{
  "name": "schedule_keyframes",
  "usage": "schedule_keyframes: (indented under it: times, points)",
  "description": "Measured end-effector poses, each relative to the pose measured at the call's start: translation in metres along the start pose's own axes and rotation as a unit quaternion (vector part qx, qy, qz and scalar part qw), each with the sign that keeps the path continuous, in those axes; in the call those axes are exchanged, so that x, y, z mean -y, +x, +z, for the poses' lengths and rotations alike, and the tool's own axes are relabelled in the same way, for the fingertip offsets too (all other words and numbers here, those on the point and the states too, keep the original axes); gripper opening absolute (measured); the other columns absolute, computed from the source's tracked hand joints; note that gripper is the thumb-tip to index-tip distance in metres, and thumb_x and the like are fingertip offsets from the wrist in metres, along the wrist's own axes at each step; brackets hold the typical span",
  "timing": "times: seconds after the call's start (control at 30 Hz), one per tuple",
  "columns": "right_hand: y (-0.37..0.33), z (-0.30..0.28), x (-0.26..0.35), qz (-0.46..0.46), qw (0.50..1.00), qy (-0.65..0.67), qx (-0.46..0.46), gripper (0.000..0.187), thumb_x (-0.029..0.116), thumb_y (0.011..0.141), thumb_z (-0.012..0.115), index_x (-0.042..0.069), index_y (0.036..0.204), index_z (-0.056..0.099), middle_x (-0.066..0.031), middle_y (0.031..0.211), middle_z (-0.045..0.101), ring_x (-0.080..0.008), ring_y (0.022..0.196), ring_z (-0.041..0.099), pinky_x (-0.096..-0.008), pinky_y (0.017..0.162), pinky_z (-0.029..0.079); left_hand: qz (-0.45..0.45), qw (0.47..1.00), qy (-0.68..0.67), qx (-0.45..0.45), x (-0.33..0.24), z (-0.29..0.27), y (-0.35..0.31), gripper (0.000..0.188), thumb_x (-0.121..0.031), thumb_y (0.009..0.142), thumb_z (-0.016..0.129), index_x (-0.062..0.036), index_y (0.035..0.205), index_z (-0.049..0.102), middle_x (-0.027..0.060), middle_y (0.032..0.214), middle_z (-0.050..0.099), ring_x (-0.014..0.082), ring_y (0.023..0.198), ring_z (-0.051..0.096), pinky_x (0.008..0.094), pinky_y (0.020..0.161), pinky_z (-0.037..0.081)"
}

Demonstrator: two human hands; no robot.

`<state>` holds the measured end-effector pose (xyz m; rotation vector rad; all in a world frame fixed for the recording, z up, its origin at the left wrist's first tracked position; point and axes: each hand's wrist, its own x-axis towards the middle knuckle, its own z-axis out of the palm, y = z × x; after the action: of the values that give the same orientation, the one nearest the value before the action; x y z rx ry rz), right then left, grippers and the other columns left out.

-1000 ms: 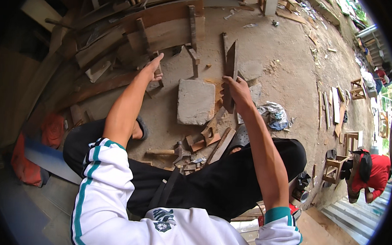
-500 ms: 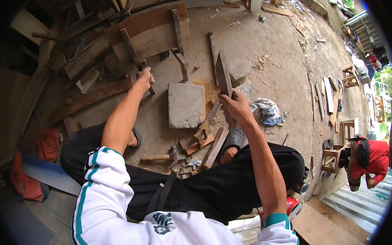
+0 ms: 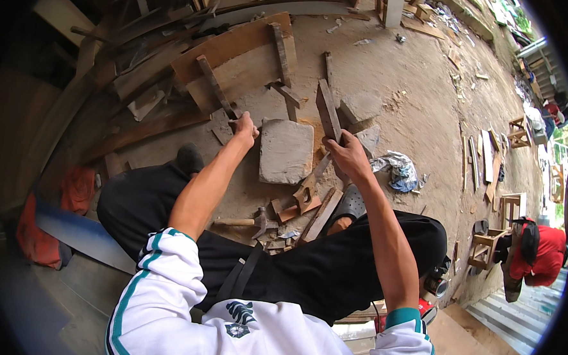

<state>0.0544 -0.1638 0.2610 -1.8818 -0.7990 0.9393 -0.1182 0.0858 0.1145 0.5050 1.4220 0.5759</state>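
Note:
My right hand (image 3: 344,148) grips the lower end of a flat wooden board (image 3: 328,109), which points away from me beside the grey stone block (image 3: 286,152). Left of the block, my left hand (image 3: 243,128) is closed, fingers curled. A dark end shows at that fist, close to a wooden strip (image 3: 215,84); what the fingers hold cannot be made out. Between my legs lie a handsaw (image 3: 307,195) with a wooden handle, a hammer (image 3: 259,222) and a wooden offcut (image 3: 320,215).
A wooden panel (image 3: 229,52) with strips leans at the far left among stacked boards. Crumpled plastic (image 3: 397,170) lies right of my right hand. A person in red (image 3: 540,255) bends by a small wooden stool (image 3: 484,247) at the right. An orange cloth (image 3: 37,235) is at the left.
My left hand has moved right, nearer the stone block. The right hand still grips the board. The whole view has shifted slightly, moving the scene rightward.

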Motion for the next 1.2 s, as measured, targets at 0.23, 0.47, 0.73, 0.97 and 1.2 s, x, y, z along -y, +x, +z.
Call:
schedule_keyframes:
  times: [0.23, 0.47, 0.73, 0.97, 1.2]
  points:
    - [0.026, 0.044, 0.006, -0.012, 0.999, -0.004, 0.031, 0.032, 0.028, 0.087, 0.059, -0.003, 0.095, 0.057, -0.0125, 0.069, 0.058, -0.0217, 0.065, 0.056, -0.0369, 0.063, 0.045, 0.027, 0.998, 0.016, -0.045, 0.004, -0.001, -0.020, 0.024, -0.028, 0.094, 0.058, -0.0094, 0.090, 0.043, 0.0026, 0.069, 0.048, 0.0139, 0.053, 0.051, 0.0266, 0.041, 0.043]
    - [0.106, 0.126, 0.018, -0.157, 0.982, -0.068, 0.082, 0.035, 0.026, 0.086, 0.059, -0.005, 0.104, 0.059, -0.0214, 0.085, 0.064, -0.0278, 0.082, 0.062, -0.0396, 0.077, 0.048, 0.046, 0.961, 0.268, 0.058, -0.050, -0.044, -0.025, 0.036, -0.033, 0.089, 0.065, -0.0032, 0.107, 0.055, 0.0092, 0.092, 0.060, 0.0243, 0.078, 0.060, 0.0459, 0.073, 0.053]
    - [0.143, 0.169, 0.059, -0.129, 0.973, 0.051, 0.184, 0.045, 0.023, 0.089, 0.069, 0.001, 0.126, 0.059, -0.0126, 0.103, 0.068, -0.0193, 0.094, 0.062, -0.0326, 0.085, 0.048, 0.434, 0.859, 0.272, 0.013, -0.143, -0.086, -0.032, 0.040, -0.026, 0.087, 0.071, 0.0021, 0.113, 0.057, 0.0043, 0.088, 0.061, 0.0115, 0.074, 0.056, 0.0270, 0.064, 0.047]
    - [0.157, 0.191, 0.065, -0.147, 0.957, 0.069, 0.242, 0.052, 0.026, 0.088, 0.072, 0.000, 0.130, 0.056, -0.0086, 0.102, 0.066, -0.0144, 0.088, 0.059, -0.0302, 0.079, 0.048, 0.550, 0.803, 0.224, 0.044, -0.140, -0.084, -0.033, 0.065, -0.024, 0.076, 0.080, 0.0015, 0.127, 0.048, 0.0171, 0.114, 0.058, 0.0227, 0.098, 0.059, 0.0370, 0.087, 0.050]
    - [0.184, 0.200, 0.045, -0.162, 0.963, 0.009, 0.215, 0.061, 0.032, 0.087, 0.074, -0.001, 0.134, 0.052, -0.0083, 0.100, 0.066, -0.0132, 0.085, 0.058, -0.0297, 0.074, 0.048, 0.560, 0.803, 0.192, 0.073, -0.136, -0.051, -0.023, 0.078, -0.024, 0.073, 0.085, 0.0017, 0.129, 0.038, 0.0170, 0.116, 0.057, 0.0241, 0.104, 0.058, 0.0372, 0.089, 0.049]
